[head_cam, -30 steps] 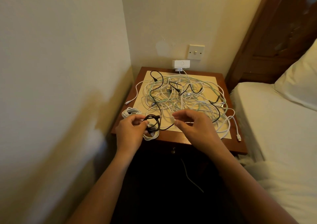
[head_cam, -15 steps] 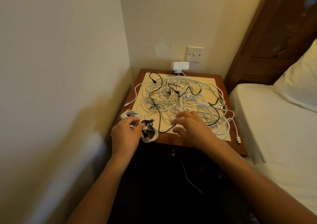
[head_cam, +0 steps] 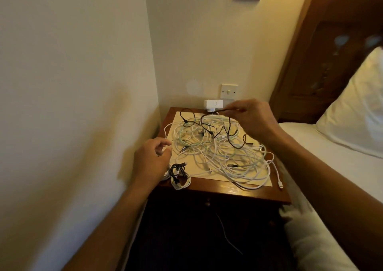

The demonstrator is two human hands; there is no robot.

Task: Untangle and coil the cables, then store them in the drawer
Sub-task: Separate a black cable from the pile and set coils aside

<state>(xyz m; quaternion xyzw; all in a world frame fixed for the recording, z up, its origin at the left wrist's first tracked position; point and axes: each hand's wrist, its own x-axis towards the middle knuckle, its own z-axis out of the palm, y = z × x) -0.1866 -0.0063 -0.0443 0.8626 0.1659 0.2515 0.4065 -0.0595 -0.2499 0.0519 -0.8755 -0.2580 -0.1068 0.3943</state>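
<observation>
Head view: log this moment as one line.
step: untangling | right hand: pinches black cable, held above tangle | left hand: loose, holds nothing | coiled bundle: front-left of nightstand

Dim room w/ warm yellow light. The wall (head_cam: pixel 72 84) high above the desk (head_cam: pixel 226 187) is the brightest part. Low down, left of the desk, it has a big soft shadow. Under the desk top it's v. dark, can't see much. Small shine on the desk's front edge. Pillow (head_cam: pixel 356 109) right of the desk is bright & a bit blurry. Right grip (head_cam: pixel 252 119) & black cable (head_cam: pixel 228 134) over the desk look fuzzy. Pic bends at the edges.
</observation>
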